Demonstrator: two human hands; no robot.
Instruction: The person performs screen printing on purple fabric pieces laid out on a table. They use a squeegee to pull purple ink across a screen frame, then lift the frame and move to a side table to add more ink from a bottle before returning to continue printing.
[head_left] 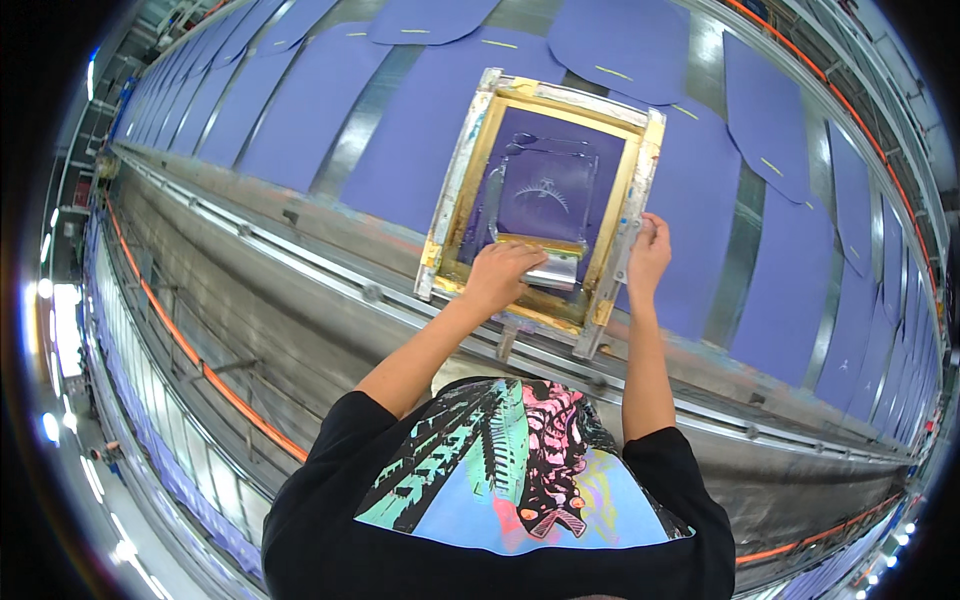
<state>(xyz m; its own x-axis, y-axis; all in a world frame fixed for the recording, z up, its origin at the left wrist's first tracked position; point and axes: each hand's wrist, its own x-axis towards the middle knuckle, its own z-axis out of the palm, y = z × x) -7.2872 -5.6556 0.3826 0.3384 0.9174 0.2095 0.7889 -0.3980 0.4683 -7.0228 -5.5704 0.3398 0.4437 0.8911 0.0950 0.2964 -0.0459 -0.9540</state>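
Note:
A screen printing frame with paint-stained edges lies over purple cut fabric panels on a long table. Through its mesh a pale curved design shows, ringed by a smear of clear, glossy ink. My left hand is closed on a squeegee with a metal holder, which rests on the mesh at the near end of the frame. My right hand grips the frame's right side, its fingers curled over the outer edge.
More purple panels lie in rows on the metal table to both sides. A metal rail runs along the table's near edge. Orange hoses follow the near and far sides. Another table with purple pieces stands at lower left.

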